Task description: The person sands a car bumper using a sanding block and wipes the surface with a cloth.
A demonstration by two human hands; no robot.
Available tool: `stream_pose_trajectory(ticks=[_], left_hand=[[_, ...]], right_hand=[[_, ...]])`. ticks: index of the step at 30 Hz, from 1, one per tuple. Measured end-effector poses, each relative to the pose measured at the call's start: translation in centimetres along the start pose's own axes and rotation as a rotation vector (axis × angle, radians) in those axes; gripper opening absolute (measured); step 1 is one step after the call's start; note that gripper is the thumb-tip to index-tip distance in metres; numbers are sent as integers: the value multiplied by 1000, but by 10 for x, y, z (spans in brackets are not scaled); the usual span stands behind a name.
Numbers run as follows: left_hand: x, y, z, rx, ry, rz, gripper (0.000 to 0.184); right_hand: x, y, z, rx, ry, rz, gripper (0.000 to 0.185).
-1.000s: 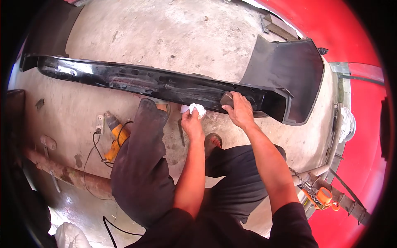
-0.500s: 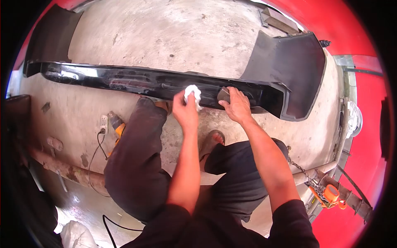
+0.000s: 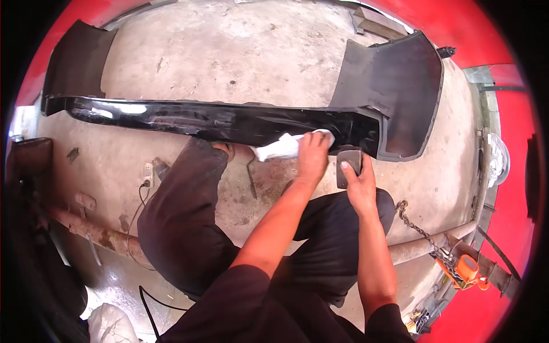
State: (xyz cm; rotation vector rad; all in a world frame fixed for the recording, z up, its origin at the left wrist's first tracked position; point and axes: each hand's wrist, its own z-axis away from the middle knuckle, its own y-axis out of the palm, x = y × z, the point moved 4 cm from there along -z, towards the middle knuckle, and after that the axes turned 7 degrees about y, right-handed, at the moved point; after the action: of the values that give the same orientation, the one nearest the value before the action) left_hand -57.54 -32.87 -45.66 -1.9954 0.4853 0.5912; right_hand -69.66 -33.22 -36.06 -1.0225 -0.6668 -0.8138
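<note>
A long black car bumper (image 3: pixel 189 118) with upturned ends lies across the floor in front of me, its glossy strip nearest. Fingers closed on a white cloth (image 3: pixel 278 148), my left hand (image 3: pixel 313 157) presses it against the strip's right half. The cloth's loose end trails left over the near edge. My right hand (image 3: pixel 362 186) grips a flat grey-brown sanding block (image 3: pixel 350 156), thumb on its face, held just on my side of the bumper's lower edge. Pale smears and wet-looking highlights show on the strip.
By my left leg are a white power socket (image 3: pixel 148 173) and a partly hidden power tool (image 3: pixel 161 167). A rusty pipe (image 3: pixel 97 237) crosses beneath me. At right hang a chain (image 3: pixel 420 231) and an orange hoist (image 3: pixel 466 267). Red surfaces border the floor.
My left hand has moved right and spread the cloth onto the bumper. The right hand has drawn the block off the surface, back toward me and slightly right. The view has shifted slightly.
</note>
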Motion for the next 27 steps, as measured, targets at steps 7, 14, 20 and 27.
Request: stream_pose_trajectory(ticks=[7, 14, 20, 27], left_hand=[[111, -54, -14, 198, 105, -387, 26], [135, -116, -9, -59, -239, -444, 25], [46, -15, -14, 266, -213, -233, 28], [20, -33, -43, 90, -617, 696, 34]], right_hand=[[-14, 4, -7, -15, 54, -190, 36], [-10, 12, -8, -38, 82, -144, 41], [-10, 9, -8, -64, 24, -104, 40], [-18, 9, -12, -148, -24, -143, 37]])
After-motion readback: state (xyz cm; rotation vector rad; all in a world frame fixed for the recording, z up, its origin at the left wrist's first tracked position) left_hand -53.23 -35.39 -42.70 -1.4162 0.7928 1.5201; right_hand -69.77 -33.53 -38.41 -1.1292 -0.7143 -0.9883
